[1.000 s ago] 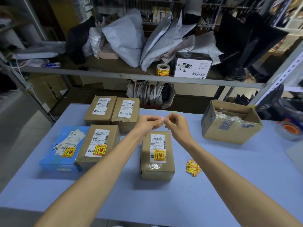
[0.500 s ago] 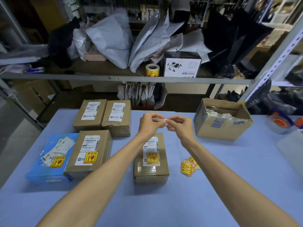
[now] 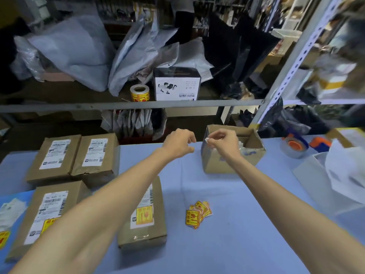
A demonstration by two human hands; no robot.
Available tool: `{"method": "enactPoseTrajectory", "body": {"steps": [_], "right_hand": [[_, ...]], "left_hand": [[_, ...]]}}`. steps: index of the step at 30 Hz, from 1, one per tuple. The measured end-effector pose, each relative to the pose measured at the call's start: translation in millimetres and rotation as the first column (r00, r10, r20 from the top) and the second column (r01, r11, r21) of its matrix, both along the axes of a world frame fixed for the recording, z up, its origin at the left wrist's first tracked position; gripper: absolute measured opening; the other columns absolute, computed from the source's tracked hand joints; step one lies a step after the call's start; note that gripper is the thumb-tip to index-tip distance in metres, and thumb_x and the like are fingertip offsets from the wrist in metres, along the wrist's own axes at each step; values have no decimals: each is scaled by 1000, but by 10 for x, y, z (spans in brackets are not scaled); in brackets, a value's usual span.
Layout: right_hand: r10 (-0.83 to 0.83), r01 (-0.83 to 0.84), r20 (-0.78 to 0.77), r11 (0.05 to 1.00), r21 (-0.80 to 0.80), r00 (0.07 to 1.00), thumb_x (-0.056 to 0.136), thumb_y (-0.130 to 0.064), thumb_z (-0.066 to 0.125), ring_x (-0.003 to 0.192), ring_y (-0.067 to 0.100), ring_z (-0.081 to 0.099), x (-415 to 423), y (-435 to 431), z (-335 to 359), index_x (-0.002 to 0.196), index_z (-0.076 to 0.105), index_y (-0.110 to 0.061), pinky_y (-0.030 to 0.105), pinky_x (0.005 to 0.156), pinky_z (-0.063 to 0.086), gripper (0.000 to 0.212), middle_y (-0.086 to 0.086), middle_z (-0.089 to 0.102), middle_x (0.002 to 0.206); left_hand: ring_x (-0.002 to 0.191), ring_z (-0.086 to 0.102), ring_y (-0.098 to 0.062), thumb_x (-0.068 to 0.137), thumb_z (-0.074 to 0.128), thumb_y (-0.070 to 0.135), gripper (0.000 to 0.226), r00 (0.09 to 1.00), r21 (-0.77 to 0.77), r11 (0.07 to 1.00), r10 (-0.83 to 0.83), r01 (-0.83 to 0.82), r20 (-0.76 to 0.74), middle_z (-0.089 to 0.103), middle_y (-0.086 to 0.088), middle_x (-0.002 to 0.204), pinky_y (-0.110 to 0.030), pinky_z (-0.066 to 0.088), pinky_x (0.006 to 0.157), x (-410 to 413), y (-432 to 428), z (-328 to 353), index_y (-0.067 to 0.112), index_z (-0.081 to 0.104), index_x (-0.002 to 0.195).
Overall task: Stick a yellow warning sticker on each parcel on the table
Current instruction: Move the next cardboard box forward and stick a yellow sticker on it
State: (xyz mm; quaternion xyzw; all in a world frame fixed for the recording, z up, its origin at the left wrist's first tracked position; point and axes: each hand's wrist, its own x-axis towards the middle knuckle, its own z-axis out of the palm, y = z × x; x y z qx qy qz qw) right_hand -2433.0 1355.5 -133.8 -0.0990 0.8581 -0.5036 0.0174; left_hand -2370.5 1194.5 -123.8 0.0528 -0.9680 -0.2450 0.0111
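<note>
Pinching a small white scrap [image 3: 207,139] between thumb and fingertips, the right hand [image 3: 221,142] hangs over the near rim of the open carton [image 3: 233,161]. The scrap looks like peeled backing, though it is too small to be sure. The left hand [image 3: 178,143] is just beside the right, not touching it, with its fingers curled in. I cannot tell whether anything is caught between them.

The loose stickers [image 3: 198,213] lie overlapping in a fan on the tabletop [image 3: 237,230], between the front parcel [image 3: 150,232] and the right forearm. That parcel, the one to its left [image 3: 55,198] and the blue parcel [image 3: 10,214] each show yellow. The left rear parcel [image 3: 54,157] and right rear parcel [image 3: 96,155] show only white labels, so by my reading two remain.

Risks as I judge them:
- **Scrap:** if released at the rim, it may cling to the fingers or flutter down outside the carton.
- **Left hand:** if it hides a peeled sticker, the curled fingers could fold the glue onto itself.
- **Sticker fan:** because the stickers overlap, a hasty pinch may lift two at once.
- **Rear parcels:** a sticker pressed down carelessly could cover a barcode.
</note>
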Motion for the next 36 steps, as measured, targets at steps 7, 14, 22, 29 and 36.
{"method": "enactPoseTrajectory", "body": {"steps": [7,14,22,29,36], "right_hand": [[106,-25,-167,905,425,980,81,-4,67,83,23,64,-708,164,52,89,72,-5,32,72,52,9,9,70,87],[146,-15,-160,781,624,976,87,0,55,85,33,66,-1049,229,12,100,69,-6,41,74,56,20,14,70,95],[180,-18,-176,747,664,968,91,-11,54,89,32,65,-1054,197,14,103,69,-8,40,77,54,19,13,70,98],[410,-238,-123,720,652,904,87,-13,59,97,31,64,-590,-286,24,103,67,-5,45,81,55,20,13,68,106],[564,-493,107,594,636,819,88,-20,57,109,30,58,265,-739,-404,114,62,-7,36,86,50,29,11,64,118]], "left_hand": [[101,63,-24,86,67,23,28,997,-212,976,-45,56,60,66,-7,111,-36,52,84,-574,68,130,15,63,113],[100,63,-24,87,66,23,27,997,-231,972,-35,49,65,67,-6,109,-36,50,82,-888,110,122,15,63,112],[100,63,-24,88,65,24,28,997,-199,980,-16,32,81,67,-7,110,-34,51,81,-836,95,114,14,64,114],[98,63,-23,86,66,26,26,982,-133,984,138,-121,130,67,-5,108,-39,54,85,-323,-253,48,16,66,110],[102,62,-24,80,68,25,30,913,-74,946,323,-314,250,66,-5,109,-35,49,84,785,-657,-479,16,65,108]]}}
